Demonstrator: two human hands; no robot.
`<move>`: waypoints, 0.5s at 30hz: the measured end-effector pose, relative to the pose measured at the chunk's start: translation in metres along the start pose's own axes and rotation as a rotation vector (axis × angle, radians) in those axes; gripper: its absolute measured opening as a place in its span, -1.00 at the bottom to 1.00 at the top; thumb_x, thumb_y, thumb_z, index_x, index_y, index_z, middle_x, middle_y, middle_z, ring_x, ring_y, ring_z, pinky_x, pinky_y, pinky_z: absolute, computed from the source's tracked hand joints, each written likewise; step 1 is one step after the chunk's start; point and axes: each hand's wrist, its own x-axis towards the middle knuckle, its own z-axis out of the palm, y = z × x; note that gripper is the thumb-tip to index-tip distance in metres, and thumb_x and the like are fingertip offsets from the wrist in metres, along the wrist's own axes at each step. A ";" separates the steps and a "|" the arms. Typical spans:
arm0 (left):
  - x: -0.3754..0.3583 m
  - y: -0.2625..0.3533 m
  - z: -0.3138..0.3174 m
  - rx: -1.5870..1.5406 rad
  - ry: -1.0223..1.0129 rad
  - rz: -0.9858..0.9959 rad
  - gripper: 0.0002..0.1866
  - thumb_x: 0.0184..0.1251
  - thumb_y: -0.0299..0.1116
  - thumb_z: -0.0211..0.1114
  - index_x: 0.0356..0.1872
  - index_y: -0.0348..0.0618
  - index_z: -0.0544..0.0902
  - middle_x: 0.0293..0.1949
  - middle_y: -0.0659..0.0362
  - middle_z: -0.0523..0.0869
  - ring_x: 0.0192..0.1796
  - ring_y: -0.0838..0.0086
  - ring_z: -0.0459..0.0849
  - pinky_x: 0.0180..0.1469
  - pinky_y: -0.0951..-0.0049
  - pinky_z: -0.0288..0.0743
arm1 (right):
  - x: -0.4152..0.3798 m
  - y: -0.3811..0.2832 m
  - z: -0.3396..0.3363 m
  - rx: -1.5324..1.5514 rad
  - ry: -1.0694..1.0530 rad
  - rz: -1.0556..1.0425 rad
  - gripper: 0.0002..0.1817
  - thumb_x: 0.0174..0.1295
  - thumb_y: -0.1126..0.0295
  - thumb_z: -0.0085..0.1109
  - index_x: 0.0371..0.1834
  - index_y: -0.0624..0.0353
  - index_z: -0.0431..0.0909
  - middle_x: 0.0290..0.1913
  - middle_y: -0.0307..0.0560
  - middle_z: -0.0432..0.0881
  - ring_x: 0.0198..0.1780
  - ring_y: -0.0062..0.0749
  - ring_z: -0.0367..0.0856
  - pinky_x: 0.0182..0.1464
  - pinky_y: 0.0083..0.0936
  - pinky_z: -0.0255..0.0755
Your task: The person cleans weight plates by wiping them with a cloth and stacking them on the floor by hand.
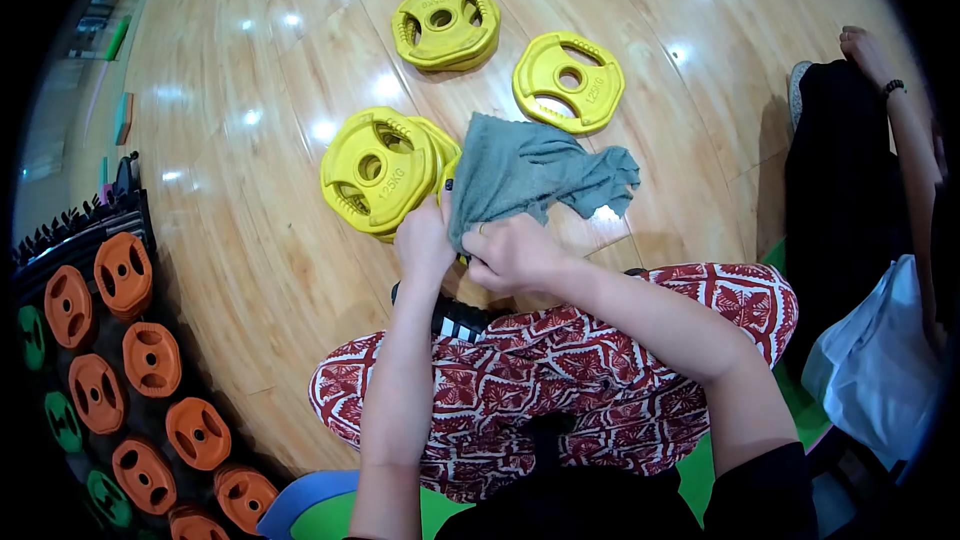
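My right hand (515, 252) is closed on a grey-green cloth (520, 165), which spreads away from it over the floor. Beside it, my left hand (425, 237) has its fingers wrapped round the edge of a yellow weight plate (461, 260), mostly hidden behind the cloth and hands. Just beyond my left hand lies a stack of yellow weight plates (350, 165), the top one marked 1.25KG. Another yellow stack (432, 50) sits farther off. A yellow plate (598, 90) lies flat to its right, near the cloth.
A rack at the left holds several orange weight plates (138, 360) and green ones (62, 420). My crossed legs in patterned trousers (540, 360) are below my hands. Another person in black trousers (825, 170) sits at the right. The floor (260, 270) is shiny wood.
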 end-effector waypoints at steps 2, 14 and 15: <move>0.000 -0.001 0.000 -0.002 -0.053 -0.010 -0.45 0.33 -0.02 -0.24 -0.37 -0.35 0.55 -0.45 -0.25 0.57 -0.31 -0.12 0.55 -0.22 0.02 0.38 | -0.009 0.006 0.007 -0.021 0.016 -0.037 -0.79 -0.10 0.24 0.02 -0.56 0.16 0.39 -0.65 -0.02 0.47 -0.61 -0.08 0.49 -0.56 -0.23 0.39; 0.001 0.002 -0.005 -0.065 -0.060 -0.028 -0.43 0.32 -0.02 -0.24 -0.34 -0.37 0.57 -0.36 -0.25 0.58 -0.20 -0.10 0.53 -0.11 0.09 0.35 | -0.035 0.070 -0.038 -0.541 -0.459 0.334 -0.75 0.00 0.21 -0.08 -0.53 0.14 0.50 -0.50 -0.05 0.60 -0.42 -0.17 0.60 -0.38 -0.30 0.47; -0.001 0.007 -0.009 -0.145 -0.063 -0.030 -0.44 0.32 -0.03 -0.24 -0.34 -0.38 0.56 -0.34 -0.27 0.57 -0.17 -0.10 0.51 -0.09 0.10 0.33 | -0.030 0.066 -0.046 -0.545 -0.459 0.334 -0.75 0.00 0.21 -0.08 -0.53 0.14 0.50 -0.50 -0.05 0.60 -0.42 -0.17 0.60 -0.38 -0.30 0.47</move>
